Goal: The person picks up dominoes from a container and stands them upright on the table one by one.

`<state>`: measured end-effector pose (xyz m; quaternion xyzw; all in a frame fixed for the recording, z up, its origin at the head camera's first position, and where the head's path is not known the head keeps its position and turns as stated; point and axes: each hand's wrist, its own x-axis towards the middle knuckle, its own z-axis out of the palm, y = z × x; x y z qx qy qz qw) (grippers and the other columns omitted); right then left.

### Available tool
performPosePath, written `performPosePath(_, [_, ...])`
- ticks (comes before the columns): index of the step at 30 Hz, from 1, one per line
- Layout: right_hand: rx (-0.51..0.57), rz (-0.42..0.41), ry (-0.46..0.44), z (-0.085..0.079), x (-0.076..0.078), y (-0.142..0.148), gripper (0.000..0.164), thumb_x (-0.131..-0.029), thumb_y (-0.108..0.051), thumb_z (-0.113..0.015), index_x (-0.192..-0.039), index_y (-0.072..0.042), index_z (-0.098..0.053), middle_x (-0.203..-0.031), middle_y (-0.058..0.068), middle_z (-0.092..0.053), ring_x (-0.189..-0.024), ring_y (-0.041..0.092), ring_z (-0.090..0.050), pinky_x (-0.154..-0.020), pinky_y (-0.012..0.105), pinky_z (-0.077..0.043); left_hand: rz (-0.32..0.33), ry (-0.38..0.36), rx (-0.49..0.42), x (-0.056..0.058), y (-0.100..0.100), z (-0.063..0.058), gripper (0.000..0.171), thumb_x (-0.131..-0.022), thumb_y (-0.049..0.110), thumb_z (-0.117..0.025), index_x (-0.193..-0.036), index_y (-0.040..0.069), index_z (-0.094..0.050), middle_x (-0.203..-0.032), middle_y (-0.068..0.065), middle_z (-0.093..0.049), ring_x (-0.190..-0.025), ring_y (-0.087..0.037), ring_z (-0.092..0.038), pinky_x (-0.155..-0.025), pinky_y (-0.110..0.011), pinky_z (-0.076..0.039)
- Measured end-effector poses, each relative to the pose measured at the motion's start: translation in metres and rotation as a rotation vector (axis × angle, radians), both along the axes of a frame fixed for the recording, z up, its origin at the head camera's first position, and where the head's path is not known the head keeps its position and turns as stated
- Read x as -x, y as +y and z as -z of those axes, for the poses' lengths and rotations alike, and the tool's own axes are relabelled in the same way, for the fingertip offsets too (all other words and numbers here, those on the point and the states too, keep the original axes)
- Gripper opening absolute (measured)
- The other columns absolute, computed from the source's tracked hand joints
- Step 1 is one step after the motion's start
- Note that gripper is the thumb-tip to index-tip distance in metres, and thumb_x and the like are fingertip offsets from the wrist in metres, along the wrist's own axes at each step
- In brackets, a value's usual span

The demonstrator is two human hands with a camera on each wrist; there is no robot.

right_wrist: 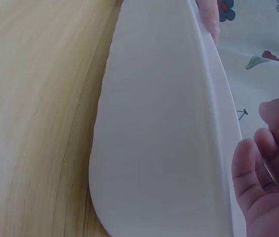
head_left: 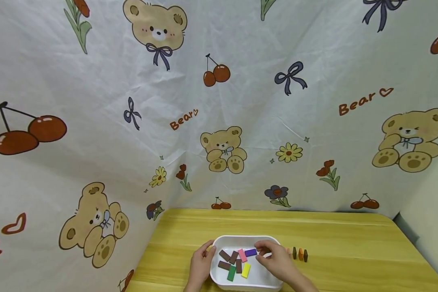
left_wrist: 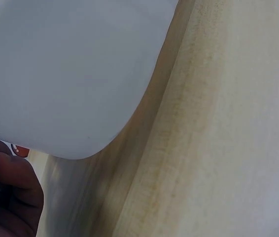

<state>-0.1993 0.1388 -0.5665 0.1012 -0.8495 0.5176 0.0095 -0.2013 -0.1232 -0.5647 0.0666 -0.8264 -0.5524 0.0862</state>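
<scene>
A white tray (head_left: 257, 280) stands near me on the table, with small flat blocks lying inside. They include several brown blocks (head_left: 224, 265), a green block (head_left: 231, 273), a yellow block (head_left: 245, 270), a pink block (head_left: 242, 255) and a purple block (head_left: 250, 252). My left hand (head_left: 201, 261) grips the tray's left rim; in the left wrist view that hand (left_wrist: 11, 190) shows beside the tray's corner. Over the tray's right side is my right hand (head_left: 277, 261), fingertips close to the purple block. In the right wrist view this hand (right_wrist: 270, 173) has bent fingers, with nothing visible between them.
Right of the tray, several blocks stand upright in a row on the wooden table (head_left: 357, 251), among them an orange block (head_left: 301, 254) and a dark block (head_left: 305, 255). My right hand partly hides the row's near end. A patterned cloth (head_left: 252, 113) hangs behind.
</scene>
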Motion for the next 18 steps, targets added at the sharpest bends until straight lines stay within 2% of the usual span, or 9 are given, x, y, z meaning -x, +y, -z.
performPosePath(5, [0.008,-0.013,0.002,0.005,0.007,-0.008,0.028,-0.085,0.001,-0.077,-0.112,0.002,-0.070,-0.099,0.009,-0.070,-0.085,0.011,-0.063,-0.072,0.024,-0.055,-0.008,-0.015,0.005,0.020,-0.008,0.039,0.031,-0.097,0.024,-0.072,-0.124,0.010,-0.075,-0.068,0.004,-0.046,-0.060,-0.006,-0.042,-0.053,-0.021,-0.036])
performPosePath(8, [0.009,-0.010,0.034,0.009,0.009,-0.013,0.028,-0.082,0.003,-0.077,-0.109,0.003,-0.070,-0.096,0.009,-0.070,-0.084,0.015,-0.064,-0.075,0.026,-0.056,0.001,-0.034,-0.011,0.027,-0.013,0.050,0.030,-0.095,0.026,-0.074,-0.123,0.013,-0.076,-0.068,0.003,-0.048,-0.061,-0.009,-0.045,-0.053,-0.022,-0.038])
performPosePath(10, [0.007,-0.002,0.051,0.014,0.011,-0.016,0.027,-0.081,0.003,-0.078,-0.107,0.002,-0.070,-0.094,0.009,-0.070,-0.084,0.018,-0.065,-0.077,0.029,-0.056,0.000,-0.035,-0.011,0.025,-0.013,0.047,0.031,-0.095,0.027,-0.074,-0.123,0.013,-0.076,-0.067,0.004,-0.048,-0.061,-0.009,-0.045,-0.053,-0.022,-0.038])
performPosePath(15, [-0.004,0.032,0.047,0.024,0.016,-0.022,0.028,-0.078,0.003,-0.077,-0.105,0.000,-0.071,-0.094,0.011,-0.070,-0.084,0.020,-0.064,-0.076,0.029,-0.055,-0.012,0.011,-0.010,0.012,-0.006,0.025,0.032,-0.095,0.023,-0.074,-0.122,0.005,-0.075,-0.066,0.005,-0.046,-0.058,-0.005,-0.040,-0.052,-0.021,-0.035])
performPosePath(18, [-0.022,0.039,0.030,0.026,0.020,-0.025,0.028,-0.078,0.004,-0.077,-0.106,0.001,-0.071,-0.094,0.010,-0.070,-0.084,0.018,-0.061,-0.074,0.025,-0.053,-0.021,0.012,-0.004,0.012,-0.005,0.025,0.032,-0.095,0.022,-0.073,-0.122,0.004,-0.075,-0.065,0.006,-0.044,-0.057,-0.002,-0.037,-0.052,-0.020,-0.035])
